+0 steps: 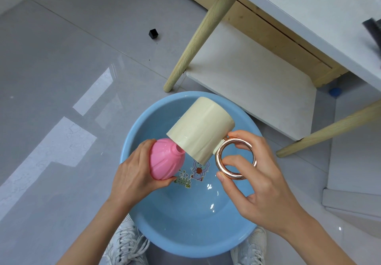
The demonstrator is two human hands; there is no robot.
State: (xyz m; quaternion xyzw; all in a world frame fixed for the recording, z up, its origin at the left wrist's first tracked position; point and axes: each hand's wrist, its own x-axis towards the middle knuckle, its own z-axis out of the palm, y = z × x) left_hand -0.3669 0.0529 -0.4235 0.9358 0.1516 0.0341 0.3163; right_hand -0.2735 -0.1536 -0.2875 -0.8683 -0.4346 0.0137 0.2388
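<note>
Here, everything turns on how the mug [201,128] lies between the two hands. It is held tilted above the blue basin [181,229], its long axis running from the base at 1 o'clock down to the open mouth at 7 o'clock. The right hand [261,178] pinches the rose-gold ring handle [219,161], thumb and fingers curled on the ring, which sits at about 4 o'clock from the mug's body. The left hand [134,174] is wrapped round the bulb of the pink scrubber [165,159], at 8 o'clock from the mouth and the nearer hand to the opening. The scrubber's neck points toward 2 o'clock and meets the rim, though whether its head is inside is hidden by the mug wall. The scrubber is close to the mug's axis but a little off it, so the next stroke likely calls for pushing along that 7-to-1 line while the right hand steadies the handle against twisting.
</note>
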